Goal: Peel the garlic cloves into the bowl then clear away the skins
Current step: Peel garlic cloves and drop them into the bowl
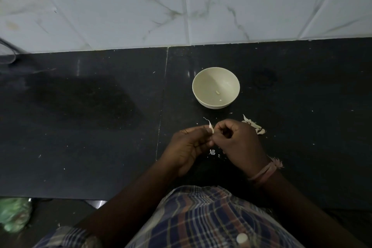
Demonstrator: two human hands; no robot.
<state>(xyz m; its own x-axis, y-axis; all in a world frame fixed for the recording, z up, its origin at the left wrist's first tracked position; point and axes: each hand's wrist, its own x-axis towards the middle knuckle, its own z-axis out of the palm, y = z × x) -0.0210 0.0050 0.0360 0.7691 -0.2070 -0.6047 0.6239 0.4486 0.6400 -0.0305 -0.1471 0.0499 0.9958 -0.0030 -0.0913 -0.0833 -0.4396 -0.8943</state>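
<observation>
A cream bowl (203,78) stands on the black counter (100,127) with a small peeled garlic piece (217,92) inside. Just in front of it my left hand (188,147) and my right hand (239,141) meet, fingers curled, pinching a garlic clove (211,128) between them. A strip of white skin curls up from the clove. The clove itself is mostly hidden by my fingers. A small heap of skins (254,126) lies right of my right hand, and a scrap of skin (212,152) lies under my hands.
A white marble-tiled wall (181,6) rises behind the counter. Tiny skin flecks dot the counter. A clear container's edge (7,54) shows at far left. A green bundle (14,213) lies below the counter's front edge at lower left.
</observation>
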